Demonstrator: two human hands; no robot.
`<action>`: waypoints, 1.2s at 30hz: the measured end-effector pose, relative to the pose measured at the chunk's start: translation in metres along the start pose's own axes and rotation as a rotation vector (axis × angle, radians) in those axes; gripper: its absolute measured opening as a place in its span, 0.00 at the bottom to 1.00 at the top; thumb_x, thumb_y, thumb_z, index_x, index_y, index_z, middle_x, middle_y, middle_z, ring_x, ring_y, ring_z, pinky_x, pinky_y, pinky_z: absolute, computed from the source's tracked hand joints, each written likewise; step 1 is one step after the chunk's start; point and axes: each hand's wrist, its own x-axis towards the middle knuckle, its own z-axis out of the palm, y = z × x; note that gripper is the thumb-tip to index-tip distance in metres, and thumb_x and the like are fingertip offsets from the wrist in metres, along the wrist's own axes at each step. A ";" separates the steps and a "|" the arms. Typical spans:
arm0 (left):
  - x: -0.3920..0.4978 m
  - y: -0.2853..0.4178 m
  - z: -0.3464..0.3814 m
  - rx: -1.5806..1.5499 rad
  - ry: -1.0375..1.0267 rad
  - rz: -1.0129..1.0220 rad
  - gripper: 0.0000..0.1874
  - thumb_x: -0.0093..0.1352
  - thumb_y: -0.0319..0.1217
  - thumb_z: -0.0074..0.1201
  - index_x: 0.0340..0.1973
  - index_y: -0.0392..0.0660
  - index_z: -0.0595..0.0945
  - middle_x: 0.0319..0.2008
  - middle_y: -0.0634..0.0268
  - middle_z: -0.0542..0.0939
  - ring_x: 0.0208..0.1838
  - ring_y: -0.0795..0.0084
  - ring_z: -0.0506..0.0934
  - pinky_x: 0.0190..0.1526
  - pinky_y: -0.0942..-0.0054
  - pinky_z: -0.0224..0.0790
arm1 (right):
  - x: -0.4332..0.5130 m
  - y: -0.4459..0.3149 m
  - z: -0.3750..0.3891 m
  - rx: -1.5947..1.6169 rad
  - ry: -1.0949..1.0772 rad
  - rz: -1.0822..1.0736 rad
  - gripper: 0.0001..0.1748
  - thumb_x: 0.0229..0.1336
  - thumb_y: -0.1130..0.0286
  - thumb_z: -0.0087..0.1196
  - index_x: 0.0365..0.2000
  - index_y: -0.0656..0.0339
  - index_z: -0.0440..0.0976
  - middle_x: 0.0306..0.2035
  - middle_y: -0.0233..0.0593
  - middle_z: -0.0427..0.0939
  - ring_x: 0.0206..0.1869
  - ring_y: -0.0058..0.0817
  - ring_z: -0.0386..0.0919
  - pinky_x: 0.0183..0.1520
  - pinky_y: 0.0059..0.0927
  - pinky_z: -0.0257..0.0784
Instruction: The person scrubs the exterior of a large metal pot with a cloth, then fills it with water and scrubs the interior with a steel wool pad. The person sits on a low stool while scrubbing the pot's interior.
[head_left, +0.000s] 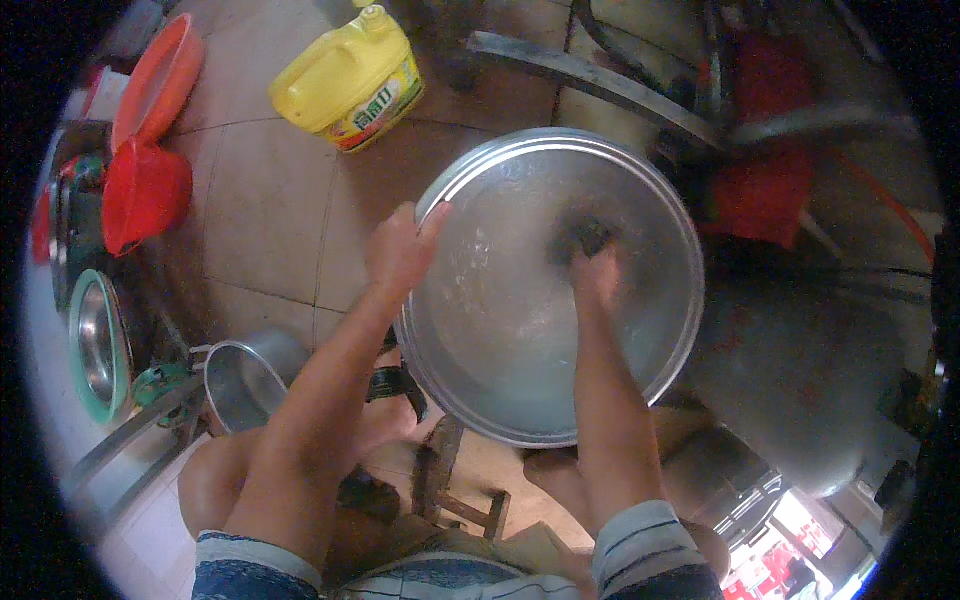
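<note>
A large round metal basin (517, 360) lies before me, tilted, with its inside facing up. My left hand (403, 244) grips its rim at the upper left, thumb over the edge. Inside the basin, right of its middle, my right hand (598, 274) holds a dark scrubbing pad (592, 232) against the inner surface; hand and pad are blurred. The basin's inside looks wet and cloudy, paler at the bottom.
A yellow plastic jug (349, 79) stands on the tiled floor (262, 202). At left are a red plastic scoop (150, 196), an orange basin (157, 86), a green-rimmed bowl (79, 345) and a metal pot (244, 379). A big metal vessel (795, 375) is at right.
</note>
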 end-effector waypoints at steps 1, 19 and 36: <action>0.000 0.000 0.001 -0.056 -0.027 -0.019 0.34 0.72 0.62 0.47 0.34 0.39 0.81 0.32 0.42 0.84 0.38 0.38 0.82 0.40 0.45 0.73 | 0.004 -0.017 -0.009 0.151 -0.096 0.004 0.34 0.58 0.57 0.66 0.59 0.65 0.69 0.56 0.52 0.78 0.53 0.47 0.80 0.54 0.44 0.77; 0.000 -0.006 0.003 0.048 0.055 0.048 0.33 0.73 0.60 0.49 0.37 0.37 0.82 0.33 0.40 0.84 0.41 0.38 0.83 0.43 0.46 0.74 | 0.051 -0.122 -0.120 -0.175 0.144 -0.259 0.39 0.57 0.44 0.61 0.61 0.57 0.67 0.55 0.54 0.77 0.52 0.54 0.80 0.55 0.51 0.76; 0.001 0.004 -0.001 0.104 -0.010 -0.023 0.35 0.72 0.63 0.48 0.38 0.37 0.82 0.36 0.40 0.84 0.42 0.38 0.82 0.44 0.46 0.73 | 0.023 0.007 0.044 0.202 0.175 0.071 0.39 0.54 0.56 0.69 0.59 0.68 0.65 0.57 0.52 0.73 0.53 0.47 0.77 0.56 0.51 0.76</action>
